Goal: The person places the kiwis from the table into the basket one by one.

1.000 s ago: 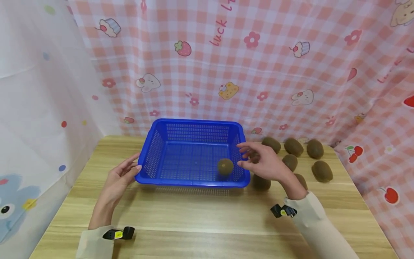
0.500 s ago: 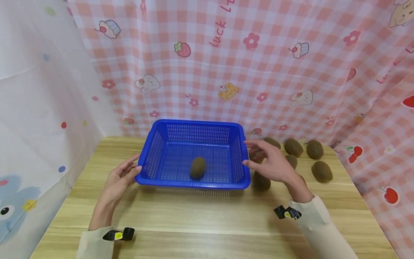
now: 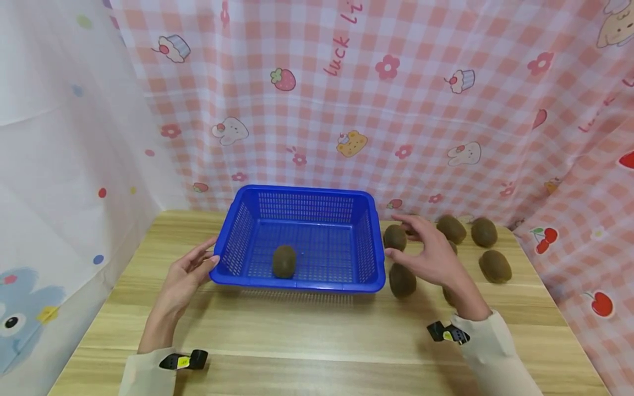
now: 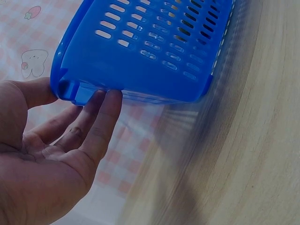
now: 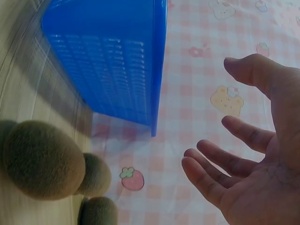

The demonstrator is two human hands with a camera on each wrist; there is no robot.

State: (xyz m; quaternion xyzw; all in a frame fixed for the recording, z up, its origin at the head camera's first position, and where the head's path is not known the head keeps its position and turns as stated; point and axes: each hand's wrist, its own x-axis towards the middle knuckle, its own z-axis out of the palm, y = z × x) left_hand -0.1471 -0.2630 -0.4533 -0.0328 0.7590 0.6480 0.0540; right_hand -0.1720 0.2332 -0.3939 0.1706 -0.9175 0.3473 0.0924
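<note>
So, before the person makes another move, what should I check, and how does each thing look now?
1. Left hand holding the basket: ok, at its left rim.
2. Right hand free: ok, it holds nothing.
3. Room in the basket: ok, one kiwi inside.
4. Clear view of the loose kiwis: not ok, the right hand and arm partly cover some.
5. Exact number of loose kiwis: cannot tell.

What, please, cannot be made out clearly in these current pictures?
Head view: part of one kiwi, behind the right forearm; whatever lies behind the right hand.
Left wrist view: the rest of the basket, cut off by the top edge.
Right wrist view: part of a kiwi, cut off by the bottom edge.
</note>
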